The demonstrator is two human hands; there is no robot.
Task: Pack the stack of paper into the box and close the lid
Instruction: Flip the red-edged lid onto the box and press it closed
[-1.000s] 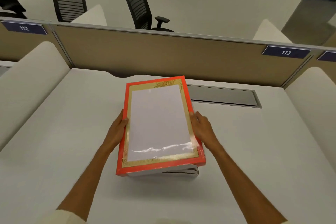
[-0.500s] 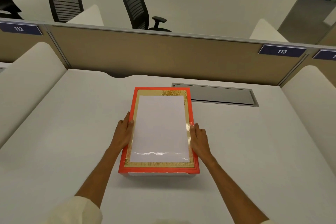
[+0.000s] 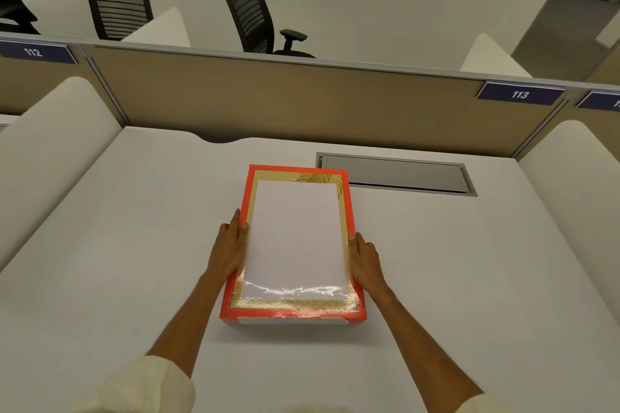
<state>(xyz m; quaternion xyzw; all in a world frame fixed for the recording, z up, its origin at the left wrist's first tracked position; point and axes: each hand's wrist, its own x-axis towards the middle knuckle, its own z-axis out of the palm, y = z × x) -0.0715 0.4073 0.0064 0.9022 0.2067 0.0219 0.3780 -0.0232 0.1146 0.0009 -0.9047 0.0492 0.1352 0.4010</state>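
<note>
An orange lid [image 3: 356,307] with a gold border and a clear window sits squarely on the white box [image 3: 295,321] in the middle of the desk. White paper [image 3: 295,238] shows through the window. My left hand [image 3: 229,245] grips the lid's left edge, thumb on top. My right hand [image 3: 364,256] presses flat against the lid's right edge. Only a thin strip of the box shows under the lid's near edge.
The white desk [image 3: 117,261] is bounded by a tan partition [image 3: 285,100] at the back and cream side dividers [image 3: 50,144]. A grey cable flap [image 3: 396,174] lies behind the box to the right. Two black office chairs [image 3: 248,13] stand beyond the partition.
The lid was tilted and skewed over the box a second ago; it has since been turned straight and lowered onto the box. Both hands stayed on its sides.
</note>
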